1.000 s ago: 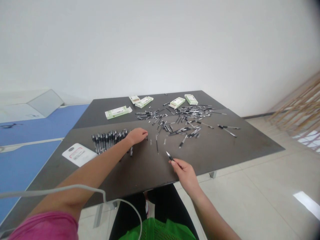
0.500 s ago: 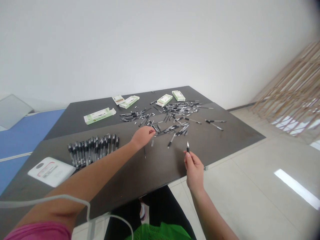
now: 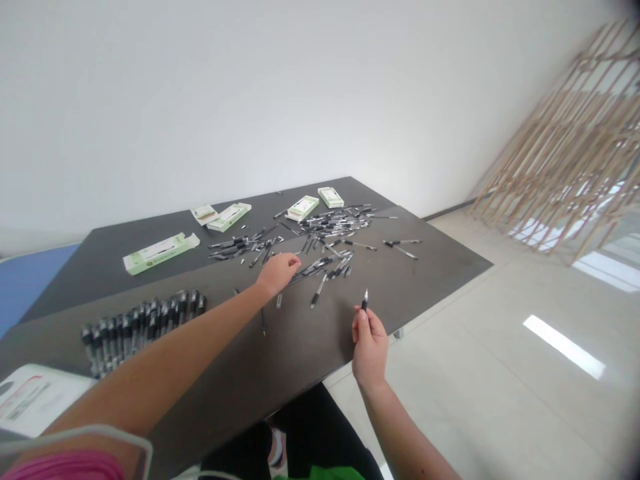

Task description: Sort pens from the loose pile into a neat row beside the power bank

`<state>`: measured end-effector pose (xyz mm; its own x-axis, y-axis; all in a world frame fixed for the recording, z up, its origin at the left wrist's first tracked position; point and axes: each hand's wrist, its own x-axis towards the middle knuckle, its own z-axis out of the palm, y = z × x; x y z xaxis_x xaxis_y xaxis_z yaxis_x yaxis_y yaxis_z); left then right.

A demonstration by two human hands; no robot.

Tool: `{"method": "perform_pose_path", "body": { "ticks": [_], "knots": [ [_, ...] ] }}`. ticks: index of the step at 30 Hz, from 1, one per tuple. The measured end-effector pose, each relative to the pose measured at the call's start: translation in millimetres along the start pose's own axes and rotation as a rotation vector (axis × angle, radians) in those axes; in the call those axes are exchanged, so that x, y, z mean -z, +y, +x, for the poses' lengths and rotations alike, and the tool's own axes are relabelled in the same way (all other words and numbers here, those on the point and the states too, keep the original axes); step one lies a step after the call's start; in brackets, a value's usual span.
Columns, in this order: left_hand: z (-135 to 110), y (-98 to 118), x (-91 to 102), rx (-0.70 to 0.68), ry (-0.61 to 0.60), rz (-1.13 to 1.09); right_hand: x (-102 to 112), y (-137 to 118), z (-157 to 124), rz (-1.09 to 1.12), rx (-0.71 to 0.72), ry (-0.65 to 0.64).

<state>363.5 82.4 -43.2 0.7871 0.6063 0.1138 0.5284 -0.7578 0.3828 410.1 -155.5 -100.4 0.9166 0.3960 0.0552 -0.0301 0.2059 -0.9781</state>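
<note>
My right hand (image 3: 370, 343) is closed round a short black pen part (image 3: 365, 299) held upright over the near edge of the dark table (image 3: 425, 267). My left hand (image 3: 277, 271) reaches across the table, fingers curled down at the near edge of a scattered pile of pen parts (image 3: 325, 243); what its fingertips hold is hidden. A neat row of assembled black pens (image 3: 143, 320) lies to the left of my left forearm.
Several green-and-white boxes (image 3: 160, 252) lie along the far side of the table. A white card or packet (image 3: 30, 400) sits at the near left corner. A wooden lattice frame (image 3: 565, 153) leans against the wall on the right. A grey cable (image 3: 90, 437) crosses my left shoulder.
My left hand has moved from beside the pen row rightward to the loose pile. My right hand turned the pen part from slanted to upright. The view swung to the right.
</note>
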Motion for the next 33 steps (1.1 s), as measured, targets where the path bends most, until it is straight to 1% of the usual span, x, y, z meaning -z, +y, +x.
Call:
{"method": "perform_pose_path", "body": {
  "ticks": [2, 6, 9, 12, 15, 20, 25, 27, 30, 33],
  "knots": [
    [6.3, 14.1, -7.1, -0.08, -0.008, 0.009, -0.6, 2.5, -0.9, 0.011, 0.002, 0.019],
    [24.8, 56.4, -29.8, -0.241, -0.037, 0.053, -1.4, 4.6, -1.8, 0.009, 0.004, 0.039],
    [36.3, 84.7, -48.4, -0.282, -0.059, 0.104, -1.6, 3.4, -2.1, 0.009, 0.016, 0.031],
    [40.2, 101.3, -61.1, -0.282, -0.069, 0.173, -1.9, 2.1, -2.0, -0.01, 0.033, 0.029],
    [38.1, 107.9, -65.2, -0.283, -0.068, 0.236, -2.4, 2.1, -1.9, -0.016, 0.046, 0.03],
    [30.2, 113.8, -65.0, -0.299, -0.085, 0.298, -2.4, 2.3, -2.1, 0.013, 0.04, 0.031],
    [21.9, 122.6, -68.7, -0.337, -0.125, 0.292, -2.2, 1.8, -2.1, -0.003, 0.039, 0.035],
    [18.9, 124.4, -67.0, -0.349, -0.139, 0.274, -2.4, 2.2, -1.7, -0.016, 0.043, 0.037],
    [15.0, 121.2, -54.9, -0.376, -0.138, 0.219, -2.0, 3.6, -0.1, -0.021, 0.049, 0.038],
    [8.7, 108.4, -31.2, -0.392, -0.104, 0.154, -0.3, 3.8, 1.5, -0.07, 0.078, 0.014]
  ]
}}
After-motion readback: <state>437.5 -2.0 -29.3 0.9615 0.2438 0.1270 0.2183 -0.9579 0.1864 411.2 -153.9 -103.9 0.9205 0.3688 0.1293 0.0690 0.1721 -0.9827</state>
